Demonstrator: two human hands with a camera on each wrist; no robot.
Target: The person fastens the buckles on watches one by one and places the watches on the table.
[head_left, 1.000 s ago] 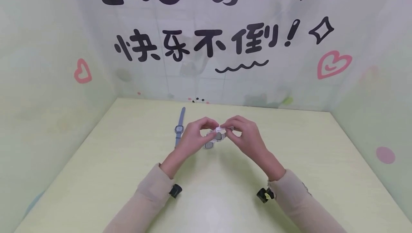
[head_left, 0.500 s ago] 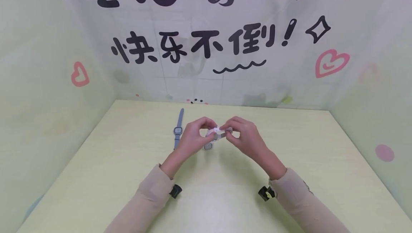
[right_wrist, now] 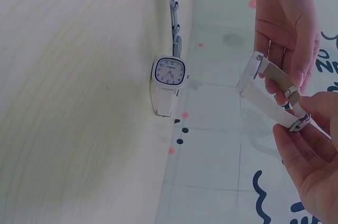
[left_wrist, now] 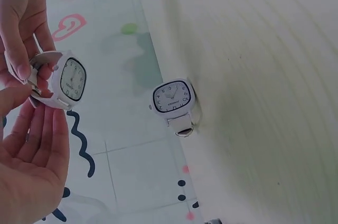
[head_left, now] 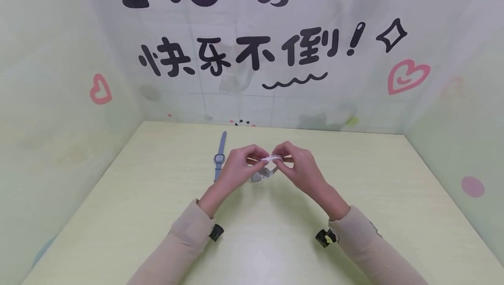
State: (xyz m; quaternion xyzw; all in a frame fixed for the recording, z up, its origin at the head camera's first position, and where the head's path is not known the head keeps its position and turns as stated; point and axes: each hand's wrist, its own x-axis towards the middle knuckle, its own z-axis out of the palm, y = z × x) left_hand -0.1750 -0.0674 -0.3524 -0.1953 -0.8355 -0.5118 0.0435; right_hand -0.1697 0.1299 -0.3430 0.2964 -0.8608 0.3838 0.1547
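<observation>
Quietly, before a pale backdrop (head_left: 169, 97) with black lettering, a person works at a light desk (head_left: 393, 197) that runs back to a straight far edge. Two arms in beige sleeves (head_left: 387, 254), a small black device (head_left: 216, 232) at the left wrist and another at the right, reach over the desk toward that edge. The left hand (head_left: 239, 168) and the right hand (head_left: 304, 168) meet above the desk, fingers drawn in narrow, both pinching one white-strapped watch (left_wrist: 73, 78), held off the surface between them with its strap curled into a loop.

Below them, well short of the far edge, a second white watch (left_wrist: 171, 97) rests on the desk, its strap apparently looped behind the case. A blue watch (head_left: 219, 158) lies just beyond the left hand, between it and the far left corner, its strap stretched straight toward the far edge.

Judging by the straps, the work looks partway along: the resting white watch seems done, the held one close to it, and the blue one not begun. In the right wrist view, the held strap's buckle (right_wrist: 300, 123) sits at the right hand's fingertips, a slim keeper loop (right_wrist: 289, 91) just beside it. Whether the strap end is fully secured cannot be told.
</observation>
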